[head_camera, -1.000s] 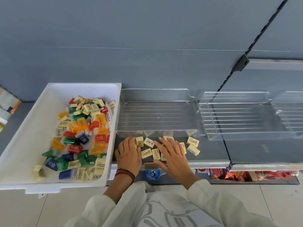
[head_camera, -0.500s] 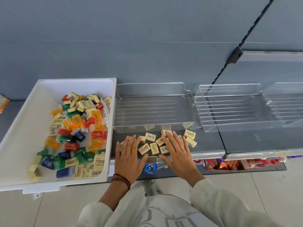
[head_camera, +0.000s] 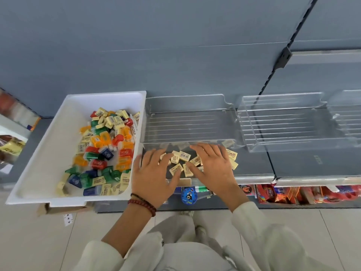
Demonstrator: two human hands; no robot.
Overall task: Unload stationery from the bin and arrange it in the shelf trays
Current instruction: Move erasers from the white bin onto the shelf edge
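A loose cluster of cream erasers (head_camera: pixel 184 155) is spread along the front edge of the shelf (head_camera: pixel 254 165), just in front of the near wall of the clear tray (head_camera: pixel 185 126). The left hand (head_camera: pixel 154 173) is laid over the cluster's left side, close to the right wall of the white bin (head_camera: pixel 48 153). The right hand (head_camera: pixel 213 167) is laid over its right side. The fingers of both are held straight and splayed, and nothing is grasped by either; whether the palms bear down cannot be told.

The bin, at the shelf's left end, is well stocked with more erasers and coloured plastic pieces (head_camera: pixel 101 141), and no stock is made out on the tray's ribbed floor, so the task is judged to be at an early stage. The step in hand is taken to be the herding of the loose erasers. For the next move, they would need to be drawn together, pinched up in small batches and lifted over the tray's near wall, since sliding is blocked by it. A second clear tray (head_camera: pixel 283 124) is left free at the right.
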